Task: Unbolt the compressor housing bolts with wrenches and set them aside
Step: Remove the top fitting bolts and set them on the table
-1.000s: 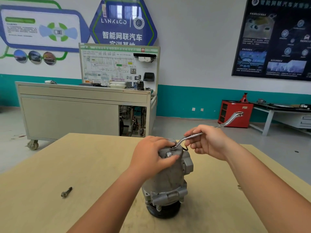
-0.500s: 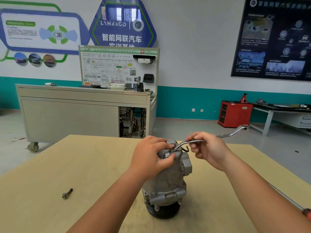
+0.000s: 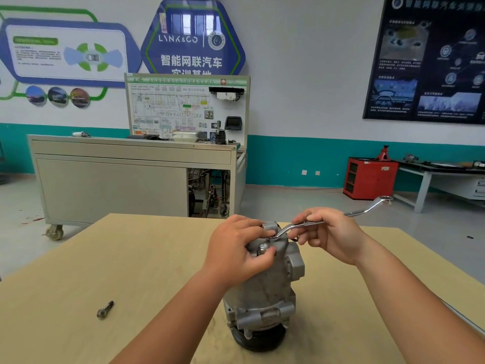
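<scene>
My left hand (image 3: 241, 253) grips the top of the compressor (image 3: 265, 292), which stands upright on the table (image 3: 105, 258). My right hand (image 3: 330, 235) is clamped round the ring spanner (image 3: 363, 212). Its near ring seems seated on a housing bolt (image 3: 273, 239), handle toward two o'clock. I judge this bolt is being loosened; next I'd swing the handle while bracing the housing. One freed bolt (image 3: 105, 309) lies at nine o'clock.

"LYNK&CO" and "智能网联汽车" on blue wall sign (image 3: 193, 38); perhaps "HV" on diagram board (image 3: 186, 106)
</scene>
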